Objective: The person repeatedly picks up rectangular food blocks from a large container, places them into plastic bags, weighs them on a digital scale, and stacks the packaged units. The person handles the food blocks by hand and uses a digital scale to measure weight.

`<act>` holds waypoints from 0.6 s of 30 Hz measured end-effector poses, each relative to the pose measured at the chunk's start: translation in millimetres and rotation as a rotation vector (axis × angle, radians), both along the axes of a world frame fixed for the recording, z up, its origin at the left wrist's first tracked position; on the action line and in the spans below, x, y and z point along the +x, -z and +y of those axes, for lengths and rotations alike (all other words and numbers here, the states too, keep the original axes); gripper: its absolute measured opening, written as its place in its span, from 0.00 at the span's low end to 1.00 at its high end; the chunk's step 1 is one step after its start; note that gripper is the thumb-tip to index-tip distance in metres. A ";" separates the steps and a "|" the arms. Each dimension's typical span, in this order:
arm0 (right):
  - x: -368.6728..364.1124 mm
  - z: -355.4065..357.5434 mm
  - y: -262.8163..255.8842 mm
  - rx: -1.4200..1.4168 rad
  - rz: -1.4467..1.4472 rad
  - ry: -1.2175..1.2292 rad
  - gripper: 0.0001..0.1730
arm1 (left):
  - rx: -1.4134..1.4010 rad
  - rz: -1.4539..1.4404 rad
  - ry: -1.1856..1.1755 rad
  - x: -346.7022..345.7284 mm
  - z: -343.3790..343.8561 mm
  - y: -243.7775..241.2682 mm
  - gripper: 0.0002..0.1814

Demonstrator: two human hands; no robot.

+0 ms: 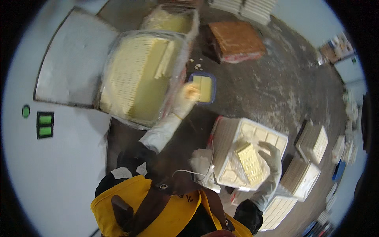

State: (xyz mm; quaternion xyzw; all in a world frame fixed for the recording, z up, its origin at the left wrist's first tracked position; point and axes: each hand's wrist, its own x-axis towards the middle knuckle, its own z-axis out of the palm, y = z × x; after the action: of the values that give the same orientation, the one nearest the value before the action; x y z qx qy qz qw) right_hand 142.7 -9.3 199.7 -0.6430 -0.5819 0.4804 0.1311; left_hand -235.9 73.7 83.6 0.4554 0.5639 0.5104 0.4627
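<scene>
My left hand (pixel 190 93), gloved and blurred, is over the left edge of a blue-rimmed tub (pixel 213 89) that holds pale yellow blocks (pixel 205 86). Whether its fingers grip anything cannot be made out. My right hand (pixel 271 154), in a whitish glove, has its fingers spread at the right side of a pale yellow block with rows of bumps (pixel 250 163). That block lies on clear plastic film (pixel 237 170) atop a stack of white compartmented trays (pixel 239 124). A large plastic-lined container (pixel 114 106) at the left holds rows of pale slabs (pixel 127 71) and cloudy liquid.
Behind stand a second lined container (pixel 174 22) and a brown-topped box (pixel 238 40). More stacked white trays (pixel 312 142) are on the floor at the right. A metal panel (pixel 74 59) lies left of the large container. Small pale scraps (pixel 197 65) lie near the tub.
</scene>
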 end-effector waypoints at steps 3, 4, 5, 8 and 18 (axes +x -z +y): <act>-107.5 78.6 -3.6 0.353 0.030 -0.264 0.18 | 0.131 0.155 -0.503 -140.8 2.8 98.7 0.25; -146.4 104.5 -2.9 0.517 0.002 -0.421 0.17 | -0.039 0.227 -0.562 -167.2 -5.9 105.9 0.28; -197.0 127.3 -0.8 0.574 -0.014 -0.551 0.15 | -0.047 0.332 -0.565 -195.5 -16.9 123.6 0.30; -285.5 180.6 13.6 0.630 0.079 -0.750 0.14 | -0.035 0.535 -0.501 -210.7 -10.7 174.8 0.34; -446.2 303.3 106.3 0.509 -0.031 -1.040 0.15 | -0.285 0.434 -0.542 -216.0 39.9 180.1 0.38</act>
State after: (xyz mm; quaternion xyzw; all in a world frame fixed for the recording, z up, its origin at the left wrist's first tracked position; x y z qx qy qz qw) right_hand -303.5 293.9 93.5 -0.2276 -0.9205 0.3171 0.0194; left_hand -451.8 113.6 -96.5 0.3180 0.8144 0.4223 0.2394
